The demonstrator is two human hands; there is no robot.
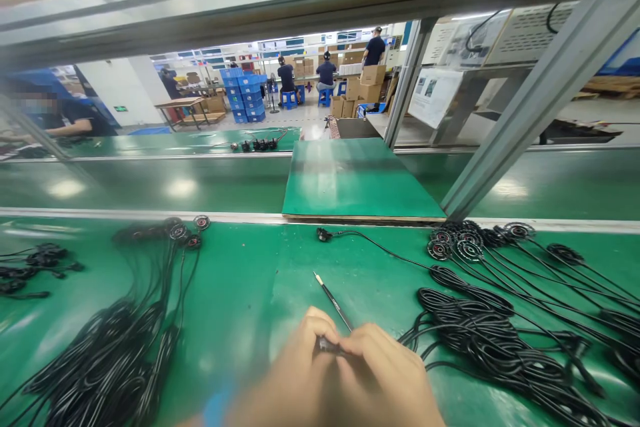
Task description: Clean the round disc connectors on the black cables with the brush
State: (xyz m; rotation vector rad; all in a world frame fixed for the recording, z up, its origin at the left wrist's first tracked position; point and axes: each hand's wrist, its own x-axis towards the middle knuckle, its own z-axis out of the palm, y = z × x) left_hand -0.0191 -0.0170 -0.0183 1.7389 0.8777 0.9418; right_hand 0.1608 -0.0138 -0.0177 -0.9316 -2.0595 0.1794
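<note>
My left hand (pixel 299 368) and my right hand (pixel 387 368) meet at the bottom middle, above the green bench top (pixel 235 280). Thumbs and fingers of both are closed on a small dark part (pixel 327 345) between them; its kind is mostly hidden by the fingers. Just beyond them lies a thin black pencil-like stick (pixel 334 301) with a pale pointed tip, its lower end hidden behind my hands. Farther off, a small black fitting (pixel 324 235) sits at the end of a thin cable, which runs right to a pile of coiled black cables (pixel 465 327).
More coiled cables (pixel 115 347) with round black ends lie at left, and black connectors (pixel 40 260) at far left. A green board (pixel 355 177) bridges toward the back. A metal post (pixel 520 93) slants up at right. A co-worker (pixel 75 120) sits at far left; several people work behind.
</note>
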